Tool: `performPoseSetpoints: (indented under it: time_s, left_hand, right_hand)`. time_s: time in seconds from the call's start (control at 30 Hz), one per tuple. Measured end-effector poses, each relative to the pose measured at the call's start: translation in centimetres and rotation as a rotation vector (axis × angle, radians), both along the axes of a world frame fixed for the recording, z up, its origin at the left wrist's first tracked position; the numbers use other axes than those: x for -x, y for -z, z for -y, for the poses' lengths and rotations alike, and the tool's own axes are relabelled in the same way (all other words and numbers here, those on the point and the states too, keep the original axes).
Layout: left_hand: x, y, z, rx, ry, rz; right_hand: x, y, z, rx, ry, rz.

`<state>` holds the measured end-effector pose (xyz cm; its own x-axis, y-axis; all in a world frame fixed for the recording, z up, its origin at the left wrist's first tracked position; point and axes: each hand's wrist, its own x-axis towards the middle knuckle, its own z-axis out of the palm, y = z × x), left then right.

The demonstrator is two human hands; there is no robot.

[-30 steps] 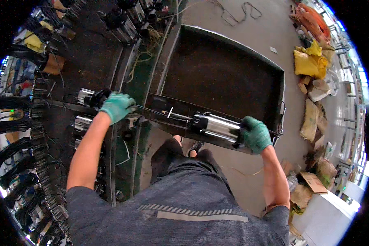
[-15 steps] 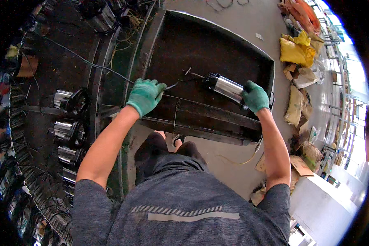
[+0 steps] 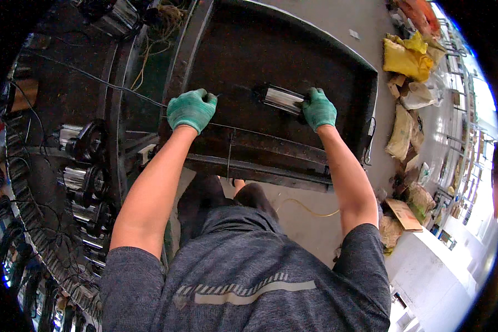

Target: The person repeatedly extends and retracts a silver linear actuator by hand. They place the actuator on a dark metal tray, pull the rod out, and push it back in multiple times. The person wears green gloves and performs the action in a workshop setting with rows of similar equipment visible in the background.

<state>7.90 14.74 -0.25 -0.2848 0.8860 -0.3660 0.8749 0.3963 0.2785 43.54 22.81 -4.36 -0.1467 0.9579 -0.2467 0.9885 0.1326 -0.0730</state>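
A silver cylinder with black ends (image 3: 283,99), like a motor or pump body, lies tilted over the black metal tray (image 3: 282,39). My right hand (image 3: 319,109), in a green glove, is closed round its right end. To the left, my gloved left hand (image 3: 191,110) is closed over the tray's left side. A dark cable (image 3: 110,84) runs from the far left into that hand, and a short dark end sticks out past its fingertips. The cylinder's left end is dark and hard to make out against the tray.
Several similar silver-and-black units (image 3: 74,178) stand in a row on the left. Another larger one (image 3: 116,19) is at the far left. Yellow sacks (image 3: 406,58) and cardboard (image 3: 404,214) lie on the floor at right. A thin yellow hose (image 3: 310,212) curves below the tray.
My right hand has moved left and a little farther away with the cylinder. The left hand has turned and closed more tightly on the cable. The whole view has shifted slightly.
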Motion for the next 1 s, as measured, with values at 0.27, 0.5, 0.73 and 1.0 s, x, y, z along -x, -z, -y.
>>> performPoseSetpoints:
  time_s: [0.27, 0.5, 0.73, 1.0]
  left_hand:
    - [-0.9, 0.6, -0.5, 0.076, -0.034, -0.11]
    - [-0.7, 0.5, -0.5, 0.117, -0.004, -0.153]
    - [-1.8, -0.1, -0.7, 0.111, -0.058, -0.195]
    - [-1.8, 0.1, -0.7, 0.089, -0.079, -0.23]
  right_hand:
    - [1.6, 1.6, 0.3, -0.038, 0.074, -0.118]
    - [-2.4, -5.5, 4.4, -0.178, 0.077, -0.32]
    - [-17.0, -2.5, 9.4, -0.33, 0.229, -0.377]
    - [-17.0, -0.2, 9.8, -0.185, 0.596, -0.248]
